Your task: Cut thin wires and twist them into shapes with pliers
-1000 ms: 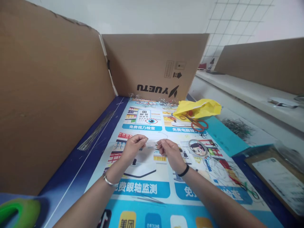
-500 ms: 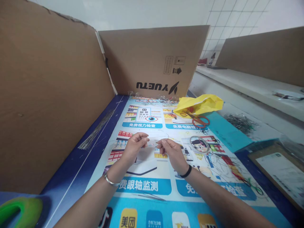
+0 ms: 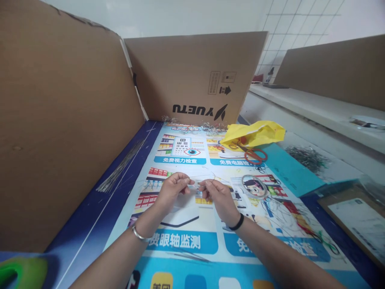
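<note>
Over the middle of the printed sheet (image 3: pixel 192 218), my left hand (image 3: pixel 174 188) and my right hand (image 3: pixel 219 196) are close together, a small gap between their fingertips. Both pinch with thumb and index finger. A thin wire (image 3: pixel 206 174) runs between them, with a curved end above my right fingers. The exact grip points are too fine to make out. Several loose thin wires (image 3: pixel 191 256) lie on the sheet nearer to me. Right of my right hand rests a round clear dish (image 3: pixel 254 186).
A bundle of wires (image 3: pixel 118 168) lies at the left, by a cardboard wall (image 3: pixel 60 120). Orange-handled scissors (image 3: pixel 255 156) and a yellow bag (image 3: pixel 255 133) are at back right. A tangled wire pile (image 3: pixel 306 157) and coloured threads (image 3: pixel 297 216) lie further right. Green tape (image 3: pixel 27 271) sits front left.
My left hand has shifted slightly right and down, bringing its fingertips closer to my right hand's. Both hands still pinch the wire. The camera view has shifted slightly.
</note>
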`<state>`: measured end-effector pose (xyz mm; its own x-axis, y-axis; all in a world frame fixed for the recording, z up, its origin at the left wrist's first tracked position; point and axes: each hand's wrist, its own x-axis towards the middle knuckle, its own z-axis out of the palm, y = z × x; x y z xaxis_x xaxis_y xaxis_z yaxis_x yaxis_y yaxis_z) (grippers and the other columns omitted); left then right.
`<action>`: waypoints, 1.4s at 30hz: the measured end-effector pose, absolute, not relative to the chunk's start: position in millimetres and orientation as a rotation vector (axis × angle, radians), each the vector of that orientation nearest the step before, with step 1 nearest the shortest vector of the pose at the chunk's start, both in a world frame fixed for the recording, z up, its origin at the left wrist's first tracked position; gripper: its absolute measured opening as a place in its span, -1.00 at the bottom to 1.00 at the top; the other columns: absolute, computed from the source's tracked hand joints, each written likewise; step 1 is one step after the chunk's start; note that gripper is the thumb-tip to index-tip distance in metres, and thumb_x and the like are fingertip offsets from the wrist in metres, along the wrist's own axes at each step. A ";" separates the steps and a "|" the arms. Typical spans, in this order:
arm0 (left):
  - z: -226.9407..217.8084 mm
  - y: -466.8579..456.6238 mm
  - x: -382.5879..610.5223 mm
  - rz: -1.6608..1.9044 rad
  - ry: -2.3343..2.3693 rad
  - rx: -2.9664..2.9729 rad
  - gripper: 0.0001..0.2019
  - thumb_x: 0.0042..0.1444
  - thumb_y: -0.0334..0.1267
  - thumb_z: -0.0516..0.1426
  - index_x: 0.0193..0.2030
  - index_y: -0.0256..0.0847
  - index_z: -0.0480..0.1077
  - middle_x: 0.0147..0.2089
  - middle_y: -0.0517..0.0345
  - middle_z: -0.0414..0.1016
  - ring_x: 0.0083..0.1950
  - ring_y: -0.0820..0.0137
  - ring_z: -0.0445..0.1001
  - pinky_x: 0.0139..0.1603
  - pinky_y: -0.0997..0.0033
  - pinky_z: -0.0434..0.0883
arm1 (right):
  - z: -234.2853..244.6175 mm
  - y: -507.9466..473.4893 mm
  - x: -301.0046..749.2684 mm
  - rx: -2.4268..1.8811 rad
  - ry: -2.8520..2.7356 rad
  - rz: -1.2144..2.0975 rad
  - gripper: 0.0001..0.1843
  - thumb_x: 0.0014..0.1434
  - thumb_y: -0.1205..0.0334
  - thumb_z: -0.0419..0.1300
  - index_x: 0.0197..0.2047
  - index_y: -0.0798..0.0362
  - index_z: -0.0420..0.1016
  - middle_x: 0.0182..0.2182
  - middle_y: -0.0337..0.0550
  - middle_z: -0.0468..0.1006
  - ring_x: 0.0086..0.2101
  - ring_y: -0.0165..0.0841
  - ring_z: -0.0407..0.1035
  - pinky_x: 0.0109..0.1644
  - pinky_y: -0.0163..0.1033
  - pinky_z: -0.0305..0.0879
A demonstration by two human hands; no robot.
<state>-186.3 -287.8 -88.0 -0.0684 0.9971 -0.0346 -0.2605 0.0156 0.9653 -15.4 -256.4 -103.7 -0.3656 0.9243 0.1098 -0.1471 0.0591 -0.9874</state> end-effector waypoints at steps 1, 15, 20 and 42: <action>-88.5 -287.7 -186.0 1.353 1.080 0.955 -0.81 0.02 -0.18 0.19 -0.34 -0.26 0.34 -0.27 0.08 0.55 -0.53 0.60 0.34 -0.45 0.59 0.25 | -103.9 -256.4 -15.4 -0.834 -1.415 1.475 -0.70 0.17 0.01 0.10 -0.30 0.05 0.51 -0.49 -0.19 0.49 -0.53 -0.46 0.27 -0.44 -0.31 0.18; -89.3 -288.9 -182.8 1.311 1.087 0.968 -0.80 0.08 -0.14 0.15 -0.34 -0.28 0.38 -0.22 0.04 0.53 -0.50 0.59 0.36 -0.44 0.57 0.24 | -107.1 -255.9 -15.9 -0.808 -1.416 1.461 -0.70 0.19 0.04 0.09 -0.29 0.07 0.52 -0.53 -0.22 0.47 -0.54 -0.48 0.26 -0.43 -0.34 0.18; -92.0 -288.6 -181.9 1.279 1.049 0.981 -0.79 0.10 -0.14 0.14 -0.32 -0.28 0.44 -0.24 0.04 0.53 -0.46 0.55 0.38 -0.38 0.52 0.26 | -107.5 -255.9 -15.9 -0.803 -1.407 1.465 -0.70 0.18 0.03 0.09 -0.29 0.07 0.52 -0.53 -0.22 0.47 -0.53 -0.48 0.26 -0.43 -0.34 0.19; -92.6 -289.2 -178.0 1.394 1.053 0.839 -0.79 0.04 -0.18 0.20 -0.22 -0.25 0.47 -0.27 0.11 0.51 -0.44 0.58 0.34 -0.36 0.55 0.26 | -108.0 -255.6 -14.9 -0.835 -1.413 1.482 -0.69 0.17 0.02 0.10 -0.29 0.07 0.53 -0.57 -0.24 0.44 -0.56 -0.48 0.24 -0.46 -0.35 0.16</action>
<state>-178.0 -289.2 -92.6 -0.1048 0.9909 -0.0840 -0.3519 0.0421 0.9351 -14.9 -255.6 -108.0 -0.3699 0.9228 0.1080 -0.1521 0.0545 -0.9869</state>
